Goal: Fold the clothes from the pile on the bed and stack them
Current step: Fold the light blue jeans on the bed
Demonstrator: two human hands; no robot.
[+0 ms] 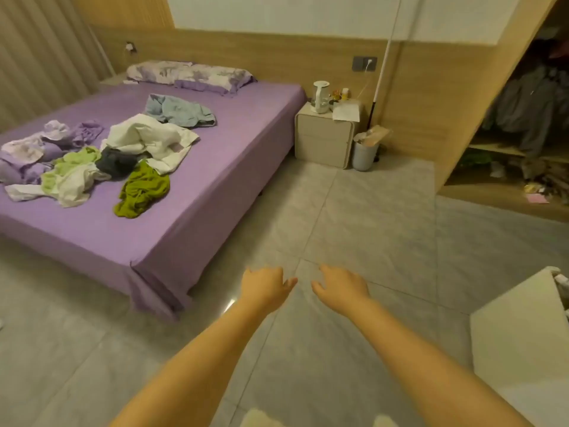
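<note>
2 hands, left hand [264,288] and right hand [341,288], outstretched, fingers loosely spread, holding nothing. Clothes pile [101,158] on bed [191,192] well ahead-left; likely approaching, nothing folded.

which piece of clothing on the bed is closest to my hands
The olive green garment, lying at the pile's near edge; the white, dark and blue pieces lie farther back.
</note>
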